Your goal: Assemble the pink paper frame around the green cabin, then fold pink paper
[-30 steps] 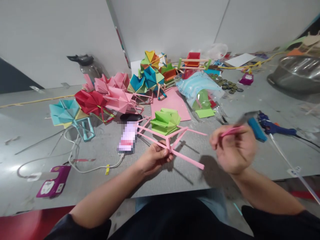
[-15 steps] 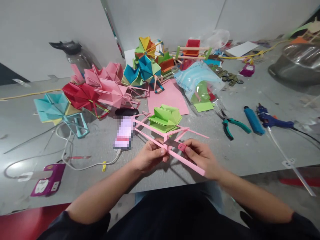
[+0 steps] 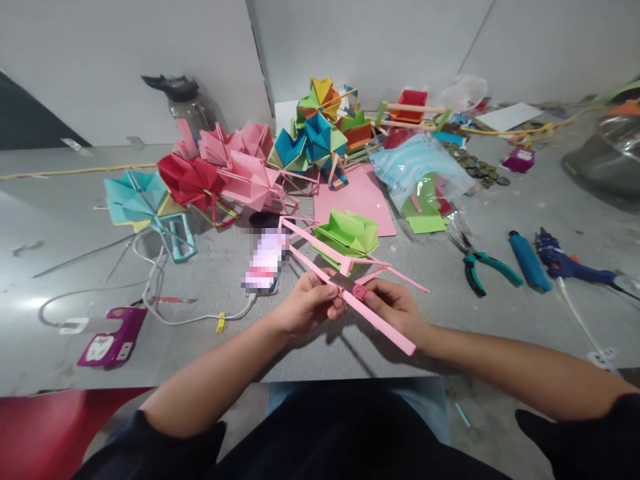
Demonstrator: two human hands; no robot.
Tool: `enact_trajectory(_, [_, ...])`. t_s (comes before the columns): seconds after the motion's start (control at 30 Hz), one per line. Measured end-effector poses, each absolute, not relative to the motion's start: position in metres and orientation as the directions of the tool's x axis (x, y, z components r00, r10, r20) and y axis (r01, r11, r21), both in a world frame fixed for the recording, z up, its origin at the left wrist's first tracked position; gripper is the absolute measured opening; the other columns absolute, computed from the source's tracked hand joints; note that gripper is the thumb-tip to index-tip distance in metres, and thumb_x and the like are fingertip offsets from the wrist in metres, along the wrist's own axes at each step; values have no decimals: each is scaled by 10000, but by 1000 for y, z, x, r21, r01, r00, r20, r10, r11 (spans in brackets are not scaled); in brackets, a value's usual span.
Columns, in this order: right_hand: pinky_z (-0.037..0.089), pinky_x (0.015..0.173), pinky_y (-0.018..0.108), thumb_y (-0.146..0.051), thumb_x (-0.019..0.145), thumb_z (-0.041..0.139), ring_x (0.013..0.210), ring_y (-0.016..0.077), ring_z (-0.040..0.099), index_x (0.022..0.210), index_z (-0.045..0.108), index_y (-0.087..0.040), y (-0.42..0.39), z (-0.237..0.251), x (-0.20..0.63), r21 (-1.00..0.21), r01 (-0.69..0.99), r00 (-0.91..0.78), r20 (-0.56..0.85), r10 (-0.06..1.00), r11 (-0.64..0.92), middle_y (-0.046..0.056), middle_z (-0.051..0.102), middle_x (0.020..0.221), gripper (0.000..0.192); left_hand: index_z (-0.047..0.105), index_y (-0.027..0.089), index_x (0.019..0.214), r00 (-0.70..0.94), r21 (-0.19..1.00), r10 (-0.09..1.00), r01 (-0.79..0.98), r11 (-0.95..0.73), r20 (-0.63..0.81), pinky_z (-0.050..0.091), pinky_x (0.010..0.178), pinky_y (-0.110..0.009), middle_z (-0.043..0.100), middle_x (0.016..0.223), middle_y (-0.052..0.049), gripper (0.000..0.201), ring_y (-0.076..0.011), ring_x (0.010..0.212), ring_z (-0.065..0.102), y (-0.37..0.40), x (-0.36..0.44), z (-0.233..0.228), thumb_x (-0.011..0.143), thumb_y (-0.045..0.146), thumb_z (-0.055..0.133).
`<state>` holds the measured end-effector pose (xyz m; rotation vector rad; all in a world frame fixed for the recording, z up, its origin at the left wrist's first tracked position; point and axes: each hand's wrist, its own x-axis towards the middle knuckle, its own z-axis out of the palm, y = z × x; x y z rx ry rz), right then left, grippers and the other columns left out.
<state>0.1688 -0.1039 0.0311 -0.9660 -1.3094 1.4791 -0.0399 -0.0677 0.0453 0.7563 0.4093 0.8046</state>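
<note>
My left hand (image 3: 316,300) pinches a pink stick frame (image 3: 383,321) near its middle, thumb on top. The frame is made of thin pink rods, and one thicker rod points toward my body at the lower right. In my right hand (image 3: 395,308) is a small pink-handled knife (image 3: 359,292), held between thumb and fingers. Its flat grey blade lies against the frame, close to my left thumb. A folded green paper piece (image 3: 349,235) sits within the frame's far side. Some fingers of both hands are hidden behind the rods.
Folded paper wheels, pink (image 3: 250,179), red (image 3: 190,179) and light blue (image 3: 136,195), stand at the back left. A phone (image 3: 265,261) on a white cable lies left of the frame. Pliers (image 3: 487,263), a blue cylinder (image 3: 530,261) and a glue gun (image 3: 575,267) lie right.
The view has shifted, so the table's things appear farther right. The knife blade has moved down and left along the frame, nearer my left thumb. Both hands keep their grips.
</note>
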Motion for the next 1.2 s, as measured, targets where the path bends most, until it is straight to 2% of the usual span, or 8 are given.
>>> enact_trajectory(0.23, [483, 607, 339, -626, 983, 778, 674, 185, 544, 919, 819, -238, -96, 15, 175, -995, -84, -263, 72, 962, 52, 31, 657, 745, 396, 681, 160, 788, 640, 741, 765, -482, 468, -66, 353, 454, -181, 586, 573, 44, 352, -63, 459, 472, -69, -41, 41, 794, 394, 944])
enact_trajectory(0.37, [521, 641, 357, -617, 963, 804, 693, 188, 581, 910, 839, -232, -96, 13, 178, -992, -84, -244, 113, 963, 95, 45, 705, 795, 390, 669, 164, 779, 640, 752, 766, -473, 459, -64, 339, 432, -172, 573, 549, 52, 358, -59, 440, 463, -71, -40, 39, 790, 395, 943])
enact_trajectory(0.5, [543, 638, 393, -580, 975, 800, 681, 208, 578, 904, 857, -249, -100, 18, 175, -987, -123, -263, 136, 955, 107, 37, 675, 734, 344, 683, 166, 761, 644, 760, 762, -459, 460, -72, 321, 400, -172, 585, 545, 48, 374, -60, 431, 450, -72, -36, 37, 749, 403, 971])
enact_trajectory(0.63, [554, 659, 387, -521, 988, 800, 703, 204, 602, 924, 867, -261, -101, 18, 175, -987, -123, -285, 138, 949, 107, 39, 682, 765, 277, 680, 166, 740, 637, 775, 767, -446, 448, -76, 331, 394, -165, 564, 532, 56, 398, -56, 432, 452, -73, -36, 35, 726, 410, 995])
enact_trajectory(0.83, [549, 654, 374, -527, 996, 790, 695, 183, 575, 938, 858, -259, -92, 7, 182, -983, -66, -261, 185, 948, 173, 24, 687, 769, 282, 682, 170, 786, 624, 767, 780, -474, 433, -55, 364, 428, -167, 569, 563, 53, 336, -60, 462, 485, -71, -41, 36, 783, 359, 958])
enact_trajectory(1.1, [613, 754, 440, -555, 990, 802, 768, 211, 649, 947, 858, -254, -105, 13, 172, -982, -160, -295, 148, 944, 104, 48, 723, 826, 309, 685, 159, 777, 666, 778, 745, -450, 438, -34, 367, 416, -146, 601, 581, 46, 360, -44, 427, 494, -76, -43, 36, 824, 390, 957])
enact_trajectory(1.2, [607, 756, 415, -577, 964, 828, 778, 204, 652, 959, 853, -267, -102, 0, 177, -979, -175, -275, 148, 950, 102, 35, 746, 838, 312, 688, 156, 755, 686, 775, 727, -446, 448, -25, 383, 407, -135, 568, 565, 63, 373, -35, 410, 475, -74, -47, 38, 811, 396, 968])
